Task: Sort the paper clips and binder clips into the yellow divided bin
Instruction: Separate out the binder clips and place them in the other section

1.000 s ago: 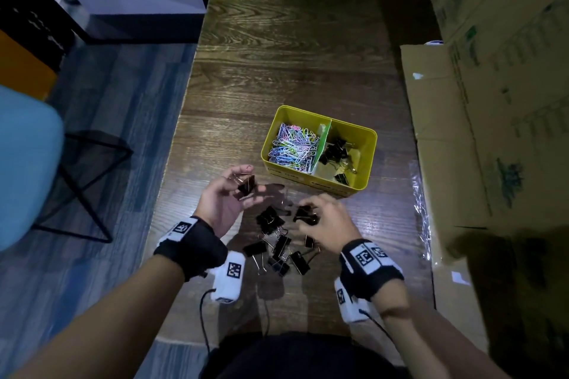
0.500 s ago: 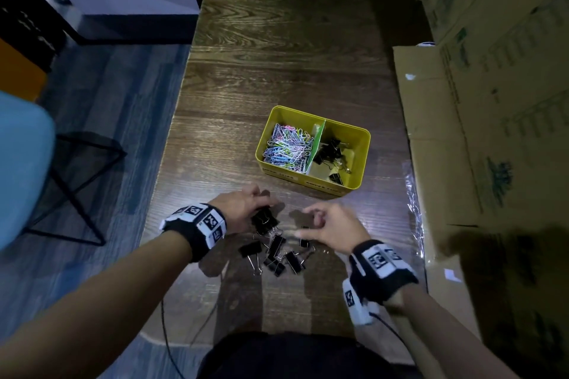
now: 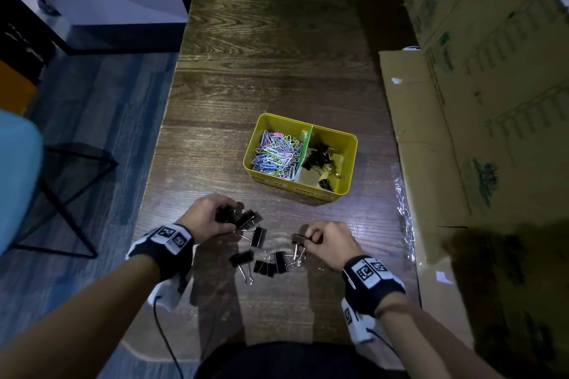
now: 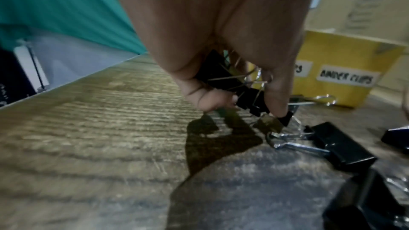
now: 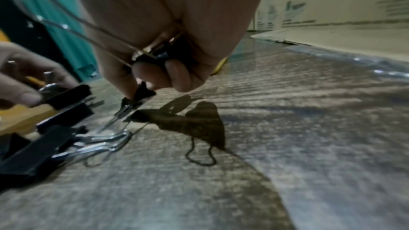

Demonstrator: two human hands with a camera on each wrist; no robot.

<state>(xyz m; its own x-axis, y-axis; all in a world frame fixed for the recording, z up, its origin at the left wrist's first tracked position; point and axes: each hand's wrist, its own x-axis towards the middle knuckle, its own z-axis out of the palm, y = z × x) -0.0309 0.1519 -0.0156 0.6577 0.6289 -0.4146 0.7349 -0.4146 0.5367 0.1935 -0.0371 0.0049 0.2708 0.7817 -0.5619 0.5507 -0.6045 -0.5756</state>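
Observation:
The yellow divided bin stands on the wooden table; coloured paper clips fill its left half and black binder clips lie in its right half. Several loose binder clips lie on the table in front of me. My left hand grips a bunch of black binder clips just above the table. My right hand pinches one binder clip at the pile's right edge and holds another clip in its curled fingers.
Cardboard boxes run along the table's right side, with crinkled plastic film at their foot. The table's left edge drops to the floor, where a teal chair stands. A label reading "BINDER CLIPS" is on the bin's front.
My left hand turned palm down and came down on the pile, gathering more clips. My right hand shifted a little to the right and pinched a clip at the pile's edge.

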